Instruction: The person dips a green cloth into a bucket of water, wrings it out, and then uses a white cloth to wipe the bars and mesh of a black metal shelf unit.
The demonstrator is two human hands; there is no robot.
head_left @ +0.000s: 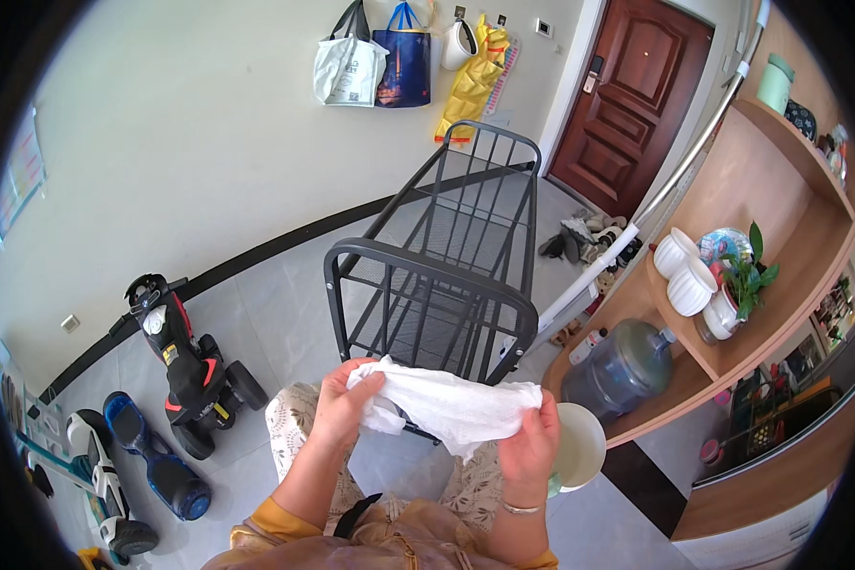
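A crumpled white cloth (451, 404) is stretched between both of my hands at waist height. My left hand (342, 404) grips its left end with the fingers curled around the fabric. My right hand (530, 446) pinches its right end. Just behind my right hand sits a round white bowl (579, 445), partly hidden by that hand. A dark grey metal cart (442, 271) with barred sides stands directly in front of me, beyond the cloth.
A red and black toy ride-on motorcycle (185, 366) and a blue hoverboard (157, 456) stand at left. A large water jug (622, 366), white pots and a plant (746, 280) sit on wooden shelves at right. Bags (375, 62) hang on the wall; a brown door (632, 100) is beyond.
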